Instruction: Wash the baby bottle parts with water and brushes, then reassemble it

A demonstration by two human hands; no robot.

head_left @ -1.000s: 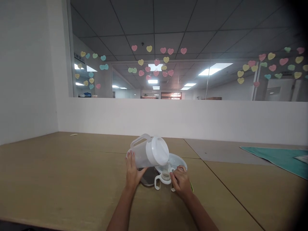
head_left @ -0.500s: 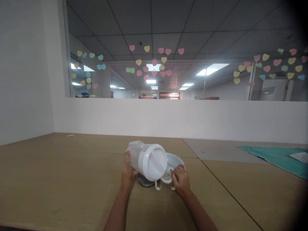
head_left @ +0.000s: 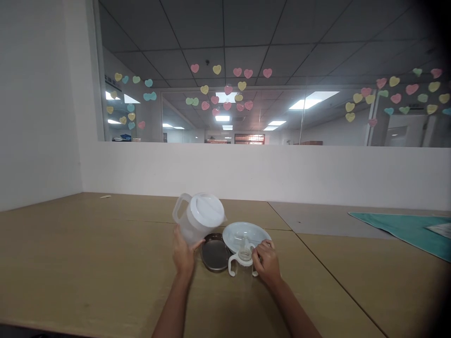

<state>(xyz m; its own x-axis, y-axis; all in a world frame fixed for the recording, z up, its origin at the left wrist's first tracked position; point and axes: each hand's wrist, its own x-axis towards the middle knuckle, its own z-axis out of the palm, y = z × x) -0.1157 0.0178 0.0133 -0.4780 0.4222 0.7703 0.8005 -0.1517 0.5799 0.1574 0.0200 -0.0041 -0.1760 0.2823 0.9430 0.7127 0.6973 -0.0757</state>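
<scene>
My left hand (head_left: 183, 251) is closed around the lower body of a translucent pitcher (head_left: 193, 227) with a white lid (head_left: 207, 209). The pitcher is off the table and leans to the right, its handle at the far left. Curled fingers of my right hand (head_left: 267, 260) are at the right side of a clear bottle (head_left: 244, 255) with white handles; they seem to grip the right handle, which they mostly hide. The bottle stands upright with an open neck. Beside it lies a round dark metal pan (head_left: 215, 253), and a pale oval bowl (head_left: 230, 234) sits behind it.
The wooden table (head_left: 105, 263) carries all of this. A teal cloth (head_left: 398, 230) with a white paper lies at the right. A small flat scrap (head_left: 105, 196) is near the back left. Behind the table stands a white low wall (head_left: 246, 171) with glass above.
The pitcher has moved up and left, away from over the bottle, and has turned more upright. More of the pan, bowl and bottle shows now. My right hand has hardly moved.
</scene>
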